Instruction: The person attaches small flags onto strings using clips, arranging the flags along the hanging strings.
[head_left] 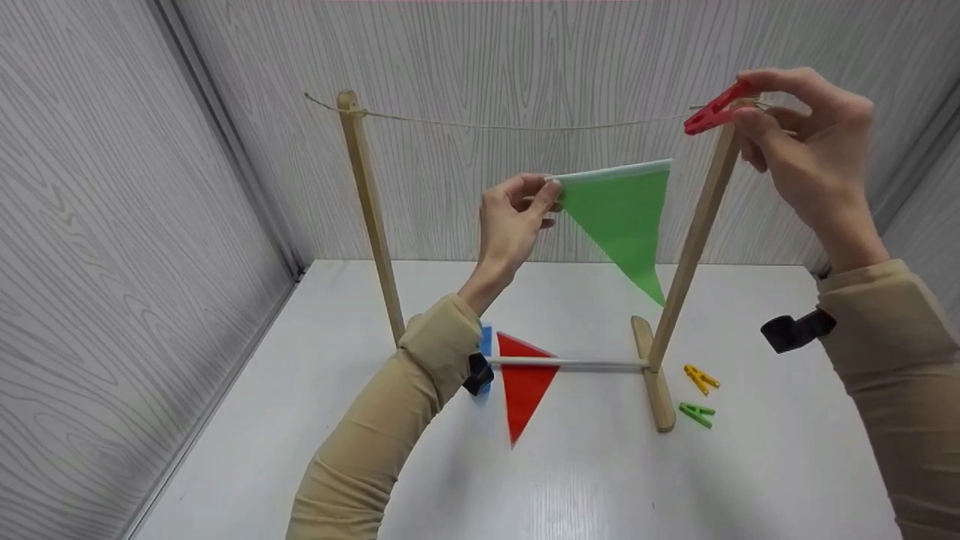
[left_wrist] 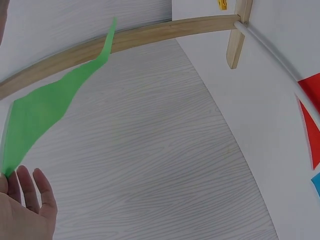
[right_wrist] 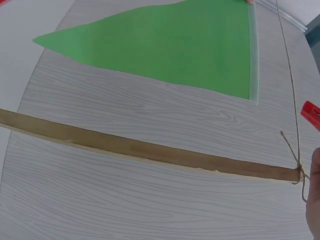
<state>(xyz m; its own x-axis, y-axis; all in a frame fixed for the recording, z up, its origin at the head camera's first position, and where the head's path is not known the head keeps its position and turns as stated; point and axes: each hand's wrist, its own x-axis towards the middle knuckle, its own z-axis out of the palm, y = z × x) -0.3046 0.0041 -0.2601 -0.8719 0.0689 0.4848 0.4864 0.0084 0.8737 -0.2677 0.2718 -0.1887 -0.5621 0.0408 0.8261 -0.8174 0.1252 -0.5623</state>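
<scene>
My left hand (head_left: 514,225) pinches the upper left corner of a green triangular flag (head_left: 622,217), whose white top edge slants up to the right just below the string. The flag's tip hangs down beside the right wooden post (head_left: 701,232). My right hand (head_left: 817,142) holds a red clothespin (head_left: 716,111) between thumb and fingers, close to the top of that post. A thin string (head_left: 525,128) runs between the two posts and sags slightly. In the right wrist view the string's knot (right_wrist: 300,174) is tied round the post end, with the clothespin beside it.
The left post (head_left: 367,202) stands opposite. A white rod (head_left: 600,364) joins the posts low down, above a red flag (head_left: 529,390) and a partly hidden blue piece (head_left: 486,341). A yellow clothespin (head_left: 701,379) and a green clothespin (head_left: 697,414) lie right of the wooden foot (head_left: 660,405).
</scene>
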